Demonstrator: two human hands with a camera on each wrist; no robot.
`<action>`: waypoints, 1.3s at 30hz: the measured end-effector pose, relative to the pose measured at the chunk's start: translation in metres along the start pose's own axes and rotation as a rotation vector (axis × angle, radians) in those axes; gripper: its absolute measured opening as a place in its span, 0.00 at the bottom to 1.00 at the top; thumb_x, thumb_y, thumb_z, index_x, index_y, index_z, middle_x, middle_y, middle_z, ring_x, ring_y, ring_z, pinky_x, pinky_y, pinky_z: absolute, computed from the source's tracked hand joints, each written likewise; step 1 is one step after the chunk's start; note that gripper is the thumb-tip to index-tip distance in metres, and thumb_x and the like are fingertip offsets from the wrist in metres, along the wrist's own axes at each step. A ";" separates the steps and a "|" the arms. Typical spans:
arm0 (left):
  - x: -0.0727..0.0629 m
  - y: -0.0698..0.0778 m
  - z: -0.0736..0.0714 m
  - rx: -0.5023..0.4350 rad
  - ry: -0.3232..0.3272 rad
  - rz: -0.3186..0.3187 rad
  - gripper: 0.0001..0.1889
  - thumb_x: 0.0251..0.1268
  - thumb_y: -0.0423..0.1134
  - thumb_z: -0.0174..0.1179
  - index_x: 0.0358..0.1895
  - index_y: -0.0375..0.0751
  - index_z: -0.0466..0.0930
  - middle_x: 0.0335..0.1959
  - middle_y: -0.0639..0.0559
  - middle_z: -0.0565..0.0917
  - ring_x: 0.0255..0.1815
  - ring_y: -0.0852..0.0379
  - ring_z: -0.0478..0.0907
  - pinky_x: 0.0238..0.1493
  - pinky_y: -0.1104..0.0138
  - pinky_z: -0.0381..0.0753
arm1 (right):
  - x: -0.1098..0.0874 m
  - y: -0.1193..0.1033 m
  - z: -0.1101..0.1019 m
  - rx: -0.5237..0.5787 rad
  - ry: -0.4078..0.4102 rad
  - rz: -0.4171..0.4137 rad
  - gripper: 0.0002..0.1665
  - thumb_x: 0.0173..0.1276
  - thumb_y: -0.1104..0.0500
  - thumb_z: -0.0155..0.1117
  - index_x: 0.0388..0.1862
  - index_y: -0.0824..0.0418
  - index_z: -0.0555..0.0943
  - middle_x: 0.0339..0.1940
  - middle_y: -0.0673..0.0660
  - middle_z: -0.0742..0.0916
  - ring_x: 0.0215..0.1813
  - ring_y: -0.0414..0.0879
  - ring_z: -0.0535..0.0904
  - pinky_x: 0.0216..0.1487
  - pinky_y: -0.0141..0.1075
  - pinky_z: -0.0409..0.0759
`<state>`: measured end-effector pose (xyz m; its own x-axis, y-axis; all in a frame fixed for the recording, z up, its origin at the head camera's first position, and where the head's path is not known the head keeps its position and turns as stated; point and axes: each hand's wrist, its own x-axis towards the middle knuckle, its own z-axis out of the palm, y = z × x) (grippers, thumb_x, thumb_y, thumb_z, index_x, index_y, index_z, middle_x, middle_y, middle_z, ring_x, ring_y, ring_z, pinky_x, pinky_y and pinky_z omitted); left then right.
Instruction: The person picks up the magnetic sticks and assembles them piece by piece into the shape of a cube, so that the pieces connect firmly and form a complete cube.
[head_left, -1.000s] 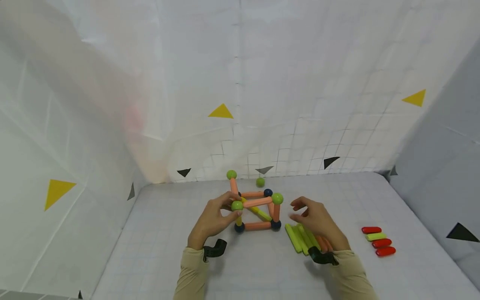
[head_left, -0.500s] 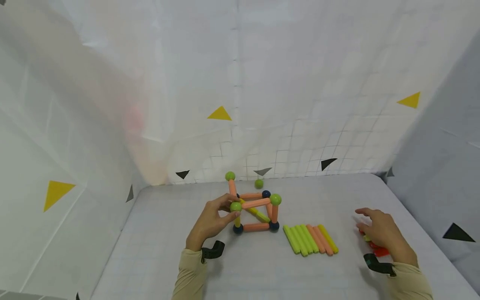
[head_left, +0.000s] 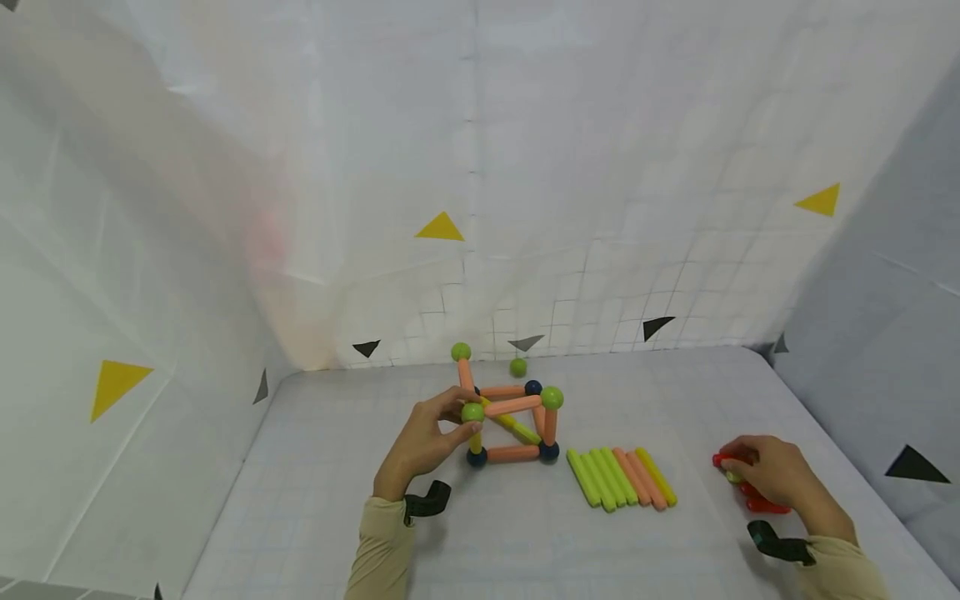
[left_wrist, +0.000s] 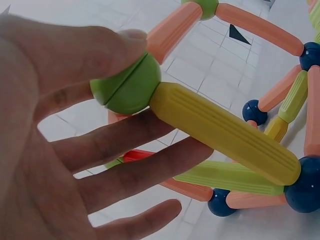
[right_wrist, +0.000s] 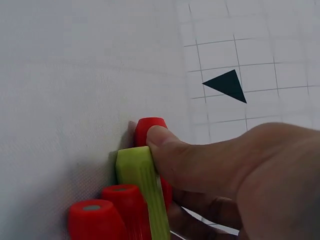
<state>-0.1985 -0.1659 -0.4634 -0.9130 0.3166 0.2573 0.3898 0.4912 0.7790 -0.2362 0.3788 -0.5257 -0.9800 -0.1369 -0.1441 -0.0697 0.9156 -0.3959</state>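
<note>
Left of the table's middle stands a frame of magnetic sticks and balls, with orange sticks (head_left: 513, 453) and navy balls (head_left: 549, 451). My left hand (head_left: 422, 437) pinches a green ball (left_wrist: 131, 85) at its near upper corner, thumb on one side. From that ball a yellow stick (left_wrist: 225, 132) runs down to a navy ball (left_wrist: 309, 184). On the right, my right hand (head_left: 780, 477) grips the farthest short red stick (right_wrist: 148, 128), thumb against its end. Beside it lie a short lime stick (right_wrist: 137, 167) and two more red sticks (right_wrist: 96, 220), partly covered by the hand in the head view.
Between the frame and my right hand lies a row of long sticks: several lime (head_left: 600, 479), two orange (head_left: 640, 479) and one yellow (head_left: 657, 477). A loose green ball (head_left: 518, 367) sits behind the frame near the back wall (head_left: 570, 167).
My right hand has moved right from above the row of long sticks to the short sticks, and its fingers have closed on a red one. The left hand stays on the green ball.
</note>
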 end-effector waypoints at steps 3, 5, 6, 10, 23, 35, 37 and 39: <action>0.000 0.001 0.000 0.001 -0.004 -0.008 0.18 0.74 0.42 0.70 0.63 0.50 0.82 0.49 0.55 0.90 0.50 0.51 0.89 0.57 0.51 0.85 | 0.001 0.001 0.000 0.027 -0.007 -0.009 0.24 0.73 0.49 0.73 0.52 0.69 0.85 0.46 0.70 0.89 0.47 0.63 0.83 0.50 0.64 0.81; 0.000 0.002 0.000 0.001 -0.006 -0.012 0.18 0.73 0.42 0.70 0.63 0.50 0.81 0.50 0.55 0.90 0.50 0.51 0.89 0.57 0.52 0.85 | 0.002 0.000 0.002 0.043 0.020 -0.017 0.23 0.75 0.49 0.71 0.53 0.68 0.84 0.49 0.71 0.88 0.50 0.66 0.83 0.51 0.66 0.81; 0.000 0.002 0.000 -0.001 -0.006 -0.011 0.18 0.73 0.41 0.70 0.63 0.49 0.82 0.50 0.55 0.90 0.50 0.52 0.89 0.57 0.52 0.85 | 0.002 -0.002 0.004 0.056 0.043 -0.029 0.23 0.76 0.49 0.70 0.54 0.69 0.83 0.50 0.73 0.88 0.51 0.68 0.83 0.51 0.67 0.81; 0.000 0.002 -0.001 0.003 0.001 0.003 0.18 0.73 0.41 0.70 0.62 0.51 0.82 0.48 0.55 0.91 0.49 0.52 0.89 0.56 0.53 0.85 | 0.002 -0.022 0.012 0.101 0.221 -0.134 0.19 0.79 0.51 0.67 0.55 0.64 0.81 0.48 0.69 0.90 0.49 0.65 0.85 0.46 0.56 0.85; -0.001 0.000 0.000 0.007 0.006 0.010 0.19 0.72 0.41 0.71 0.63 0.48 0.82 0.49 0.55 0.91 0.49 0.51 0.89 0.55 0.50 0.86 | -0.009 -0.145 0.045 0.296 0.376 -0.328 0.12 0.74 0.57 0.72 0.53 0.55 0.86 0.43 0.53 0.93 0.36 0.37 0.83 0.35 0.31 0.81; -0.002 0.001 0.001 0.022 0.002 -0.008 0.18 0.72 0.41 0.70 0.61 0.58 0.82 0.48 0.57 0.91 0.49 0.53 0.89 0.52 0.55 0.87 | -0.024 -0.216 0.077 0.535 0.179 -0.390 0.11 0.73 0.56 0.74 0.52 0.53 0.89 0.42 0.48 0.92 0.34 0.35 0.83 0.34 0.32 0.85; -0.001 0.001 0.001 0.027 0.003 -0.005 0.18 0.72 0.41 0.71 0.61 0.57 0.82 0.49 0.56 0.91 0.49 0.52 0.89 0.53 0.54 0.87 | -0.023 -0.229 0.082 0.557 0.183 -0.415 0.11 0.73 0.57 0.74 0.52 0.53 0.89 0.41 0.48 0.92 0.32 0.36 0.83 0.33 0.32 0.85; -0.001 0.001 0.001 0.029 0.005 -0.004 0.18 0.72 0.42 0.71 0.61 0.56 0.82 0.49 0.56 0.91 0.49 0.52 0.89 0.53 0.53 0.87 | -0.021 -0.242 0.087 0.571 0.198 -0.448 0.11 0.73 0.57 0.74 0.52 0.53 0.89 0.41 0.48 0.92 0.32 0.35 0.82 0.32 0.32 0.84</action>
<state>-0.1973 -0.1654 -0.4636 -0.9149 0.3109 0.2573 0.3899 0.5160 0.7627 -0.1829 0.1268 -0.5057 -0.8994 -0.3304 0.2861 -0.4154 0.4426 -0.7947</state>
